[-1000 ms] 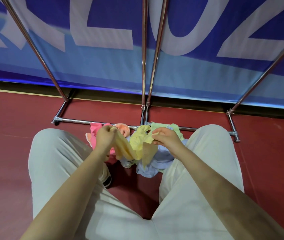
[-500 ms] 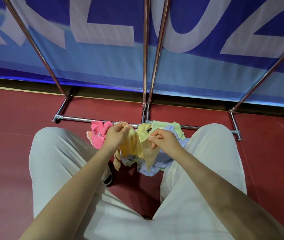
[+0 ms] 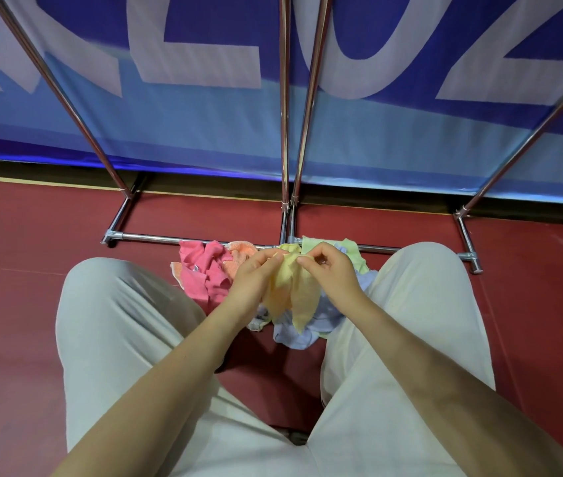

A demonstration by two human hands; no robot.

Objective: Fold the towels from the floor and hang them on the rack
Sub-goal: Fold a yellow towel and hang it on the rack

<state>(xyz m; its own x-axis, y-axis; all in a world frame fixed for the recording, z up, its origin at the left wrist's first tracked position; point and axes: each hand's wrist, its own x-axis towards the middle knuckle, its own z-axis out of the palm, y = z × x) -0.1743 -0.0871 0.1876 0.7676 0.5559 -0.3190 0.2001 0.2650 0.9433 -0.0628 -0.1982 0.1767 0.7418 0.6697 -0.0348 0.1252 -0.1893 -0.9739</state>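
squatting view, head camera: person crouched over a heap of towels [image 3: 211,273] on the red floor [image 3: 32,270].
progress: early by my reading; no towel shows on the rack [image 3: 285,115] bars in view, and pink, orange, green and blue cloths lie unfolded beneath the hands.
left hand [image 3: 250,280]: closed, pinching the yellow towel [image 3: 302,294] at its top edge.
right hand [image 3: 331,270]: fingertips pinched on the same edge, just beside the left.
yellow towel: hangs below both hands, above the heap.
remaining: fold, hang, repeat.

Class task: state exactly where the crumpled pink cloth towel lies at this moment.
In the head view, the crumpled pink cloth towel lies on the red floor, left end of the pile, just beyond the left hand, against the chrome rack's base bar.
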